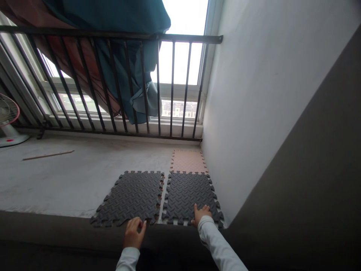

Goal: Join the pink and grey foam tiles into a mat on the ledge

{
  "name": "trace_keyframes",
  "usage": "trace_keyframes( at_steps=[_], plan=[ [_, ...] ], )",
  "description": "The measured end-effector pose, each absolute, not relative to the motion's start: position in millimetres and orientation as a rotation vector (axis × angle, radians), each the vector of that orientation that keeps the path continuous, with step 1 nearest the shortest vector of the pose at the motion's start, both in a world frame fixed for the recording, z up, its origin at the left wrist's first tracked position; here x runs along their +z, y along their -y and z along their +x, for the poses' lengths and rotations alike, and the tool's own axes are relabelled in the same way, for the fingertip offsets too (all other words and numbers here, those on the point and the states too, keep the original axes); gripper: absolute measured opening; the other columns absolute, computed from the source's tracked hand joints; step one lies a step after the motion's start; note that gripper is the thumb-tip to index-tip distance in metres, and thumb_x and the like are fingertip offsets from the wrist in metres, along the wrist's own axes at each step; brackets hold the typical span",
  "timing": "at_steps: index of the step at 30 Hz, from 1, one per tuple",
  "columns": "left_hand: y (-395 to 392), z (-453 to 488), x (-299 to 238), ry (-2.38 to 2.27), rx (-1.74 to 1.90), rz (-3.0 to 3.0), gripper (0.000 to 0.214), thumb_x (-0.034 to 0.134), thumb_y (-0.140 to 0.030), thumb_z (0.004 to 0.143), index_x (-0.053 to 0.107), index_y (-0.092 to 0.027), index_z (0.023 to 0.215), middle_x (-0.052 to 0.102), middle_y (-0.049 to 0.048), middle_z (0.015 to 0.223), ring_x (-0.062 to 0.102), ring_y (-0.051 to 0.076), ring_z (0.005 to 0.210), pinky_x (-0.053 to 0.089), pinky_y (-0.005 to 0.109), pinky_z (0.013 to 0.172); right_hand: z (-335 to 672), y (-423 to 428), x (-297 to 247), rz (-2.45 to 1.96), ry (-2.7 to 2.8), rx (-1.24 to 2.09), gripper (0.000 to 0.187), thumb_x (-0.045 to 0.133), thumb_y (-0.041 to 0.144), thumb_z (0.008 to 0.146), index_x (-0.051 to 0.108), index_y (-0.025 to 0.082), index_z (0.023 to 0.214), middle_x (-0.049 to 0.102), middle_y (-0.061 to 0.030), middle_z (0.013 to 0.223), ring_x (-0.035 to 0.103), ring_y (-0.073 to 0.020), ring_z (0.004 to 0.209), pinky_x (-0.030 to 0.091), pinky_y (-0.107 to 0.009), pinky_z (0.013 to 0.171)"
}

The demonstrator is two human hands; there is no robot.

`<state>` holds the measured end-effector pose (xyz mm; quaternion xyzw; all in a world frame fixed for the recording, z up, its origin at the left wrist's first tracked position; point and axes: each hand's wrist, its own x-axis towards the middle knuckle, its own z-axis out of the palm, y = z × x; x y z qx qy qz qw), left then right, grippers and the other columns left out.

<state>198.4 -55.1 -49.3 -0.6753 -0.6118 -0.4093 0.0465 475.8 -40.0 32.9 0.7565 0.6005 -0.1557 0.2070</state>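
Note:
Two black foam floor mats with toothed edges and a raised tread pattern lie side by side on a pale ledge, a narrow strip of floor showing between them. My left hand (134, 232) is at the front edge of the left black mat (134, 194), its fingers bent and the thumb apart from them. Whether it touches the mat's edge is hard to see. My right hand (201, 215) rests on the front part of the right black mat (189, 192), fingers spread. Behind that mat, a pink foam mat (188, 161) lies against its back edge.
A white wall (245, 94) rises close on the right. Dark metal railing (121, 131) runs along the back, before a window with a blue and pink curtain (135, 22). On the left are a thin brown strip (48, 155) and a fan (11, 131). The ledge (70, 188) drops off in front.

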Motion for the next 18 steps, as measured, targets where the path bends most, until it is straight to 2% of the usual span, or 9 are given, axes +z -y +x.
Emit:
trace_keyframes(
  at_steps=[5, 7, 11, 13, 16, 18],
  plan=[
    [46, 193, -32, 2.104, -0.769, -2.203, 0.017, 0.045, -0.028, 0.071, 0.051, -0.021, 0.056, 0.054, 0.0015, 0.068, 0.049, 0.016, 0.069, 0.039, 0.027, 0.067, 474, 44, 37, 2.112, -1.669, -0.434, 0.078, 0.056, 0.043, 0.068, 0.021, 0.019, 0.133, 0.029, -0.0263, 0.133, 0.025, -0.0362, 0.123, 0.030, -0.052, 0.090],
    [27, 198, -13, 2.161, -0.695, -2.231, 0.018, 0.043, -0.030, 0.072, 0.055, -0.022, 0.062, 0.057, 0.0022, 0.075, 0.052, 0.016, 0.074, 0.040, 0.027, 0.070, 474, 44, 37, 2.114, -1.669, -0.434, 0.078, 0.057, 0.043, 0.068, 0.022, 0.018, 0.133, 0.028, -0.0272, 0.132, 0.025, -0.0365, 0.123, 0.030, -0.050, 0.091],
    [-48, 237, 25, 2.296, -0.599, -2.462, 0.022, 0.039, -0.025, 0.076, 0.060, -0.020, 0.081, 0.062, 0.0026, 0.090, 0.055, 0.011, 0.084, 0.039, 0.021, 0.080, 474, 40, 31, 2.130, -1.650, -0.417, 0.080, 0.061, 0.040, 0.065, 0.023, 0.019, 0.133, 0.030, -0.0274, 0.131, 0.026, -0.0373, 0.122, 0.031, -0.050, 0.090],
    [-92, 266, 33, 2.399, -0.431, -2.497, 0.024, 0.045, -0.020, 0.073, 0.060, -0.019, 0.092, 0.062, 0.0040, 0.102, 0.055, 0.012, 0.093, 0.037, 0.019, 0.084, 475, 38, 25, 2.134, -1.651, -0.409, 0.081, 0.062, 0.039, 0.063, 0.025, 0.020, 0.132, 0.032, -0.0265, 0.131, 0.028, -0.0373, 0.122, 0.032, -0.051, 0.089],
    [-146, 305, 28, 2.448, -0.291, -2.491, 0.032, 0.054, -0.015, 0.066, 0.060, -0.014, 0.097, 0.059, 0.0095, 0.110, 0.051, 0.018, 0.104, 0.036, 0.023, 0.087, 478, 38, 13, 2.148, -1.680, -0.379, 0.082, 0.065, 0.038, 0.061, 0.028, 0.020, 0.131, 0.034, -0.0259, 0.130, 0.029, -0.0375, 0.121, 0.032, -0.053, 0.088],
    [-171, 322, 19, 2.464, -0.229, -2.486, 0.034, 0.056, -0.014, 0.064, 0.060, -0.015, 0.098, 0.058, 0.0097, 0.111, 0.049, 0.020, 0.107, 0.036, 0.027, 0.088, 479, 39, 5, 2.171, -1.698, -0.345, 0.083, 0.066, 0.039, 0.059, 0.029, 0.020, 0.131, 0.034, -0.0262, 0.129, 0.030, -0.0380, 0.120, 0.031, -0.054, 0.088]
  ],
)
